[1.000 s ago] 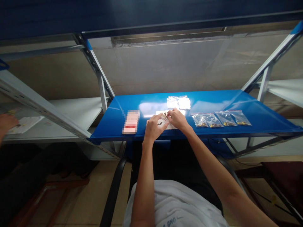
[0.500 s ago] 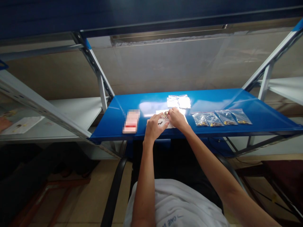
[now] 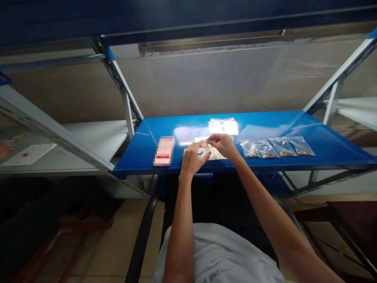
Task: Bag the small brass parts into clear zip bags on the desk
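My left hand [image 3: 193, 156] curves its thumb and fingers around what looks like a small clear plastic bag [image 3: 205, 146], partly hidden by both hands. Just to the right, my right hand [image 3: 223, 144] pinches at the bag's top edge, with a tiny dark piece at its fingertips, too small to name. Beneath the hands lies a white sheet [image 3: 217, 155]; small dark pieces [image 3: 200, 153] show beside the left thumb. To the right lie several clear zip bags [image 3: 249, 149] with small yellow and brown pieces in them.
White-looking bags [image 3: 223, 126] lie in glare at the back of the blue table [image 3: 144, 151]. A blurred pink-and-white item [image 3: 164, 151] is at the left. Metal posts [image 3: 122, 88] frame the table. Another person's hand [image 3: 3, 151] shows at a shelf on the far left.
My right hand has drawn back slightly to the right, its fingertips now pinched at the bag's top edge. The left hand stays nearly where it was.
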`<control>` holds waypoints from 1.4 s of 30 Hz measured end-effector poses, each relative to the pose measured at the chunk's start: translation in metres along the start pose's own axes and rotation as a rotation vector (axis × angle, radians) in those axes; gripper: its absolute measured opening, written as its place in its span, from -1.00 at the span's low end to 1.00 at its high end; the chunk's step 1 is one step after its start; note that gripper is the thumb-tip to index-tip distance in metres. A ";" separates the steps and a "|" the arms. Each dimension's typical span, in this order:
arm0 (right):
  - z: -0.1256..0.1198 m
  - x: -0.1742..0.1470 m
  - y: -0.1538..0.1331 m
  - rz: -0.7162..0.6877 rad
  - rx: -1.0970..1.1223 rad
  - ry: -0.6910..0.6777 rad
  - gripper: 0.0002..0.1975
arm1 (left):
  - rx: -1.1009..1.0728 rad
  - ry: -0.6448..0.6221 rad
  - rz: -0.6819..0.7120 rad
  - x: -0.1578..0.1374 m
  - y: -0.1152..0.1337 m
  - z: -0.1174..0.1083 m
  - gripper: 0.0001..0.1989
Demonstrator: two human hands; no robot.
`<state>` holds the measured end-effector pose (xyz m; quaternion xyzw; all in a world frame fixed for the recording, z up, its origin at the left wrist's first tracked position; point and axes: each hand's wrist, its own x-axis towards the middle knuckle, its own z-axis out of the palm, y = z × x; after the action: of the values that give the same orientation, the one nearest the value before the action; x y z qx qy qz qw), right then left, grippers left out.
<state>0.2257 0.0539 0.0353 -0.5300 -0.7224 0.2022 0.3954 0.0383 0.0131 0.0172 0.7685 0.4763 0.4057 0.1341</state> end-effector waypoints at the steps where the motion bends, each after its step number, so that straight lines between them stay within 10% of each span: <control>1: -0.002 -0.001 -0.001 -0.004 0.064 -0.032 -0.88 | -0.003 0.001 0.000 0.000 0.000 0.000 -0.48; 17: -0.016 -0.006 -0.012 -0.056 0.186 -0.127 -0.77 | -0.029 0.010 0.008 0.001 0.001 -0.003 -0.49; 28: -0.008 -0.003 0.030 0.027 -0.457 -0.048 -0.82 | -0.029 0.041 0.017 -0.001 -0.005 -0.001 -0.49; 42: -0.004 -0.004 0.034 0.038 -0.454 -0.058 -0.89 | -0.033 0.035 -0.001 -0.001 -0.006 -0.003 -0.49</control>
<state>0.2496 0.0616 0.0122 -0.6128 -0.7504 0.0571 0.2411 0.0318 0.0148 0.0145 0.7588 0.4720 0.4268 0.1385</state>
